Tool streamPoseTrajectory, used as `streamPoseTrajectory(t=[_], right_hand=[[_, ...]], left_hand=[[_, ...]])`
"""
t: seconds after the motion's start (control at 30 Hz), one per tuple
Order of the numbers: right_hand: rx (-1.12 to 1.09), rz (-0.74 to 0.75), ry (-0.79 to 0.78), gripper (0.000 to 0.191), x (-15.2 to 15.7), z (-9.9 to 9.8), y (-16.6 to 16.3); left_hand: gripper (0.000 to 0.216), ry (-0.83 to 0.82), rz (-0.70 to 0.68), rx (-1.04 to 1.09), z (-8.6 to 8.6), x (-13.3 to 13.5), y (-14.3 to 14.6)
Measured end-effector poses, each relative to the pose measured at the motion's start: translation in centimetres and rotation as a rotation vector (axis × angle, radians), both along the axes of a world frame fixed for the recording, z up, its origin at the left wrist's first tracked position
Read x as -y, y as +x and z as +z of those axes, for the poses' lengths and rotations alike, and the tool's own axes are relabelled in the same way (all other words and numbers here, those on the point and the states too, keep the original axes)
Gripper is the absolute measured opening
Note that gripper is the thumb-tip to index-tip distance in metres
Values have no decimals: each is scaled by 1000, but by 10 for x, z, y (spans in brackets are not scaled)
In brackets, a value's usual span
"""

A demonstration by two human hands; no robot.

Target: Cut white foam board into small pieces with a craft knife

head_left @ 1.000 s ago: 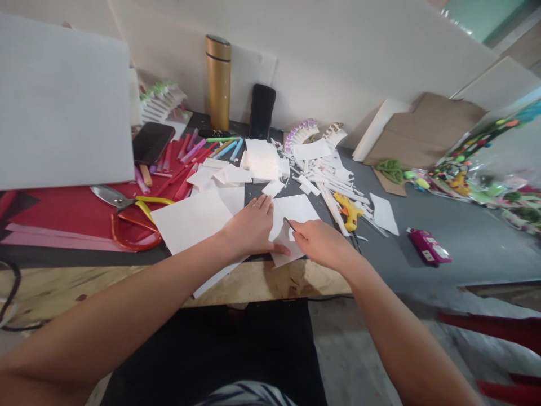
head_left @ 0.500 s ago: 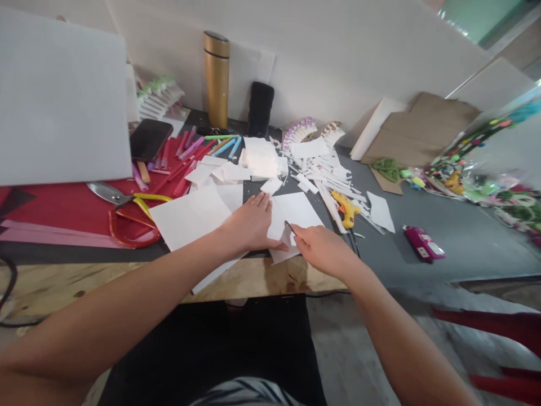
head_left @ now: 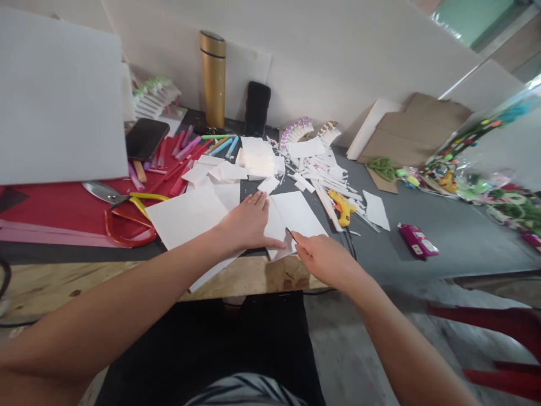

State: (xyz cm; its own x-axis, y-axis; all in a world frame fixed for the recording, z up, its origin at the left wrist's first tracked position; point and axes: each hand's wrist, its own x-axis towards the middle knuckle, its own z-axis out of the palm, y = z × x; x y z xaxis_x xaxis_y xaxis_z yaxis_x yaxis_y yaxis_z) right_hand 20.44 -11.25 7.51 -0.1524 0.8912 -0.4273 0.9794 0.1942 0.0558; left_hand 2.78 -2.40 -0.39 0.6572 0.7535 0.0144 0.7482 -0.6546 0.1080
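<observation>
My left hand [head_left: 247, 224] lies flat with fingers stretched out, pressing down a white sheet [head_left: 296, 214] near the table's front edge. My right hand [head_left: 323, 259] is closed round a thin dark blade or cutter [head_left: 289, 233] whose tip touches the sheet's near edge, just right of my left thumb. A larger white sheet [head_left: 186, 217] lies under my left wrist and forearm.
Yellow-handled scissors [head_left: 122, 198] rest on red paper at left. A yellow glue gun [head_left: 341, 206], white paper strips [head_left: 321, 175], coloured markers [head_left: 190, 149], a gold flask [head_left: 212, 79], two phones [head_left: 146, 138] and a pink object [head_left: 416, 241] lie around. Cardboard [head_left: 418, 129] leans at right.
My right hand has drawn the blade towards me along the sheet, nearer its front edge. My left hand stays pressed flat. The view has shifted slightly.
</observation>
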Motion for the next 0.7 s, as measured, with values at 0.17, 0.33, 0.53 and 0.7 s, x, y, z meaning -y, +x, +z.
streamPoseTrajectory(t=[0.17,0.33,0.53,0.7], right_hand=[[24,-47,-31,49,12,-2,3],[35,-49,-29,53,21,-4,7],[10,-59,-36,53,28,-6,11],[-5,-68,-35,53,36,-9,14]], left_hand=[[137,-25,0,-3,-1,-1,0],[140,-36,3,23,-6,-3,-1],[139,-28,9,36,-6,-3,-1],[138,-35,13,25,-3,-2,0]])
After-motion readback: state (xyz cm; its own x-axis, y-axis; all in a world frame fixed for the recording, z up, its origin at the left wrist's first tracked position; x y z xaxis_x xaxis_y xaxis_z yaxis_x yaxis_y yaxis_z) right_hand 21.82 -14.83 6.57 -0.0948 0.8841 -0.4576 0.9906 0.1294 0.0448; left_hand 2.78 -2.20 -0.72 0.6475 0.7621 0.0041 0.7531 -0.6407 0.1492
